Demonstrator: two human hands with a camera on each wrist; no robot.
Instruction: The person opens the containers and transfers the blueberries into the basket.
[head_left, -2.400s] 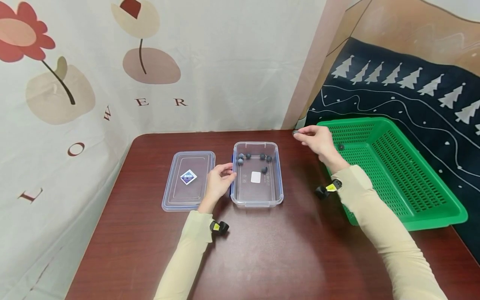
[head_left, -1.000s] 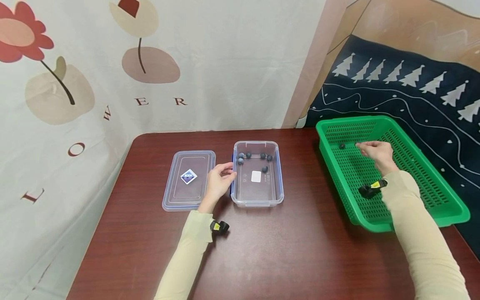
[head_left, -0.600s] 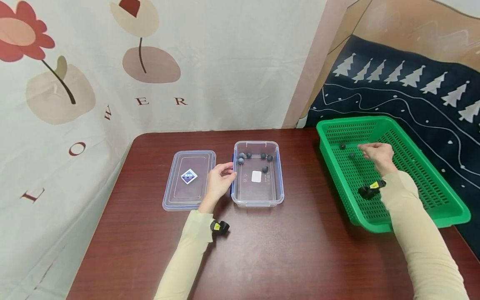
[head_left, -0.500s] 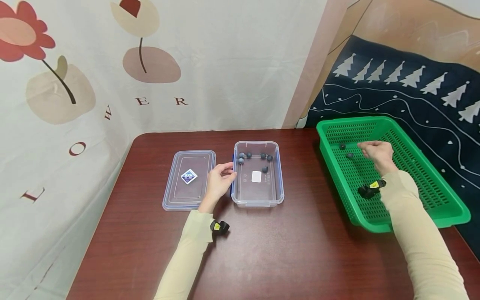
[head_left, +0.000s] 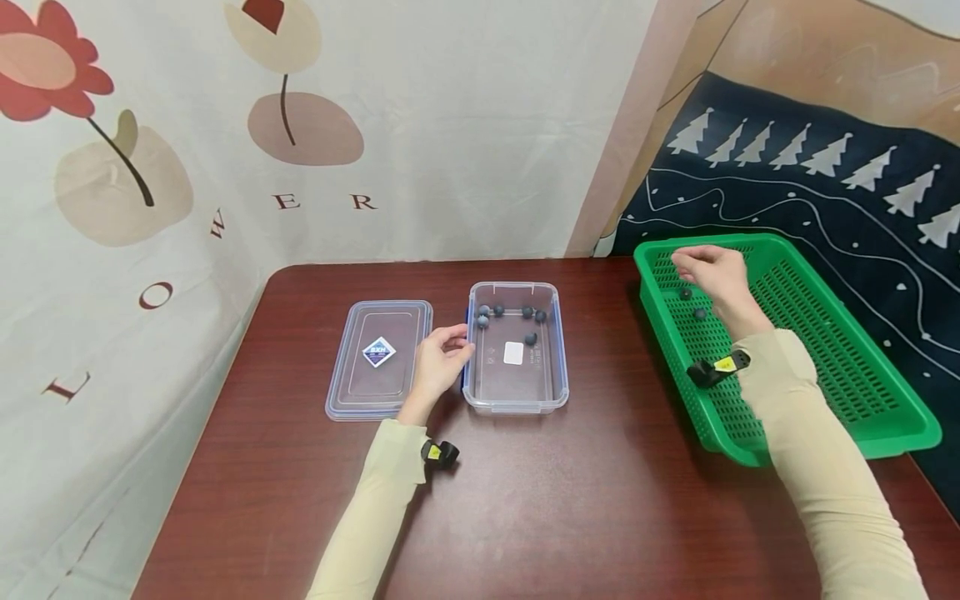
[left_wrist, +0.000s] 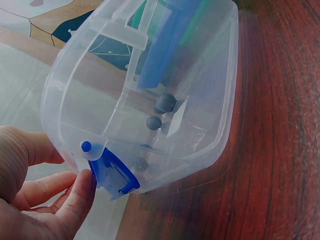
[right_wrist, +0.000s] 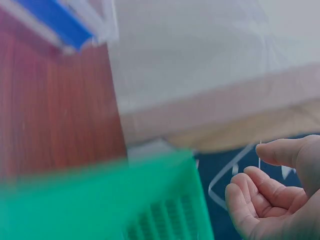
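Note:
A clear plastic box [head_left: 517, 392] holds several blueberries [head_left: 531, 339]. At its left side, my left hand [head_left: 437, 362] pinches the edge by the rim; in the left wrist view its fingers [left_wrist: 82, 195] touch the blue latch [left_wrist: 115, 175]. Over the far left corner of the green basket [head_left: 825, 400] hovers my right hand [head_left: 712, 271], its fingers loosely bent. Nothing shows between thumb and fingers in the right wrist view. Two blueberries, a farther one [head_left: 686, 293] and a nearer one [head_left: 700, 314], lie on the basket floor.
Left of the box lies its flat clear lid [head_left: 352, 367] with a diamond-shaped label. All of it stands on a dark red-brown table [head_left: 510, 500]. A printed cloth [head_left: 480, 150] hangs behind, and a navy tree-patterned cloth [head_left: 795, 200] lies beyond the basket.
My right hand carried a blueberry from above the table into the basket and let go of it there. It has since moved back up and left. My left hand stays at the box.

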